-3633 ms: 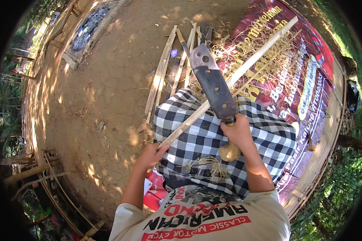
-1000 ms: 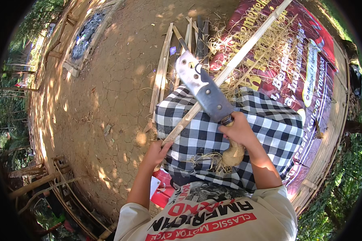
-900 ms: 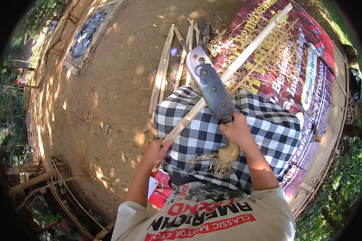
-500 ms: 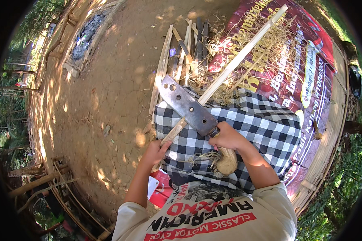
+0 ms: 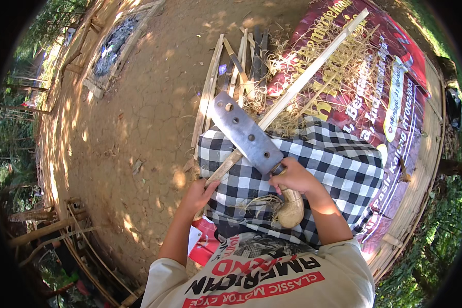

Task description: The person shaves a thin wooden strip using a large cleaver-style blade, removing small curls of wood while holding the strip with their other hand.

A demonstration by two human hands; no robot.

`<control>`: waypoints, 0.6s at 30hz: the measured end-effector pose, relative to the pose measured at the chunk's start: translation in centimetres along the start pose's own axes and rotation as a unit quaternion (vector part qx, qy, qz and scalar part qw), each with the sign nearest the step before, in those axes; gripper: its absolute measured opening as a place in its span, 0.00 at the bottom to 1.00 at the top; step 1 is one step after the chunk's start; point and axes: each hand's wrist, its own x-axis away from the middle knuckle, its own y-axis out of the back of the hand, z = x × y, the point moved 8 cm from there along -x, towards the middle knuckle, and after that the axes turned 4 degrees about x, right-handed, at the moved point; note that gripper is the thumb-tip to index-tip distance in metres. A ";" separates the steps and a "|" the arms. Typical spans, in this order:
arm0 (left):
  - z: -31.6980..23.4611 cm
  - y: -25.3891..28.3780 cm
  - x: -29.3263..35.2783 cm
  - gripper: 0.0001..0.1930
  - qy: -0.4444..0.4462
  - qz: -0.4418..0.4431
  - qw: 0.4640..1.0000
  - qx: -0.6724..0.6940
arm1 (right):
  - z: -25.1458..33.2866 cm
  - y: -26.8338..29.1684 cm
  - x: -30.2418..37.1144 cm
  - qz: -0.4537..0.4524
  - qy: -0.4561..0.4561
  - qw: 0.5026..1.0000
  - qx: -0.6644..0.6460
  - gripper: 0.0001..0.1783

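Note:
My left hand (image 5: 196,196) is closed around the near end of a long pale bamboo strip (image 5: 313,69), which slants away to the far right across my lap. In my right hand (image 5: 295,176) is the neck of a broad cleaver (image 5: 244,129) with several round holes in its blade. Its curved wooden handle (image 5: 291,210) extends below my fist. The blade lies across the strip and hides part of it. Under both is a black-and-white checked cloth (image 5: 339,164) over my legs, with thin shavings (image 5: 264,204) caught on it near the handle.
Several more bamboo strips (image 5: 210,84) lie on the dirt ground ahead. Curly shavings (image 5: 339,64) are heaped over a maroon printed banner (image 5: 364,118) on a bamboo platform (image 5: 421,169) to the right. An ash-filled fire pit (image 5: 113,51) is at far left, and bamboo framework (image 5: 51,231) at near left.
The cleaver has shifted slightly to the right and its blade has tilted a little, catching more light. My left hand keeps its hold on the bamboo strip.

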 end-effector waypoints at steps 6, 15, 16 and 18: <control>0.9 -0.3 -0.1 0.23 0.024 0.003 0.998 -0.063 | 1.1 4.5 0.5 -0.176 0.053 0.982 0.037 0.07; 2.1 -0.4 0.1 0.24 -0.010 -0.013 1.000 -0.026 | -1.0 -0.7 -0.3 -0.040 -0.017 0.991 0.129 0.13; 2.1 -0.4 0.1 0.24 -0.003 -0.010 0.999 -0.036 | -1.2 -0.6 -0.3 -0.021 -0.026 0.993 0.109 0.13; 1.7 -0.4 0.0 0.24 0.011 -0.004 0.998 -0.056 | -1.4 -0.6 -0.4 0.015 -0.042 0.997 0.070 0.12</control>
